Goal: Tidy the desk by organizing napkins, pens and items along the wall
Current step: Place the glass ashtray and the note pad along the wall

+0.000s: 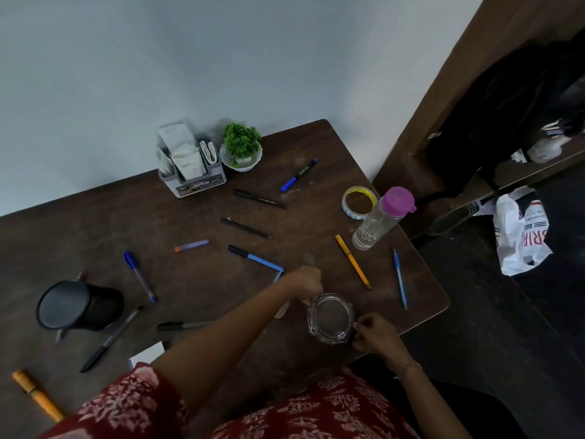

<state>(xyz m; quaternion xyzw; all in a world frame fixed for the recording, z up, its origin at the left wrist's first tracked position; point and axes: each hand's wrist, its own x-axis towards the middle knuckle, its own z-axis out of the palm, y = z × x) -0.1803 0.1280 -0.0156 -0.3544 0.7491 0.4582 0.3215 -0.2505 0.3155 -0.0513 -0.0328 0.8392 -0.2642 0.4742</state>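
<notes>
Glass jar (330, 318) sits near the desk's (190, 280) front edge, gripped on its sides by the left hand (304, 282) and right hand (373, 334).

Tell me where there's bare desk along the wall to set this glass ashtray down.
Free: the long strip of desk along the wall, left of the napkin holder. A smaller patch lies beyond the plant, toward the far corner. Crowded: the middle, strewn with pens, and the right edge around the tape roll and bottle.
</notes>
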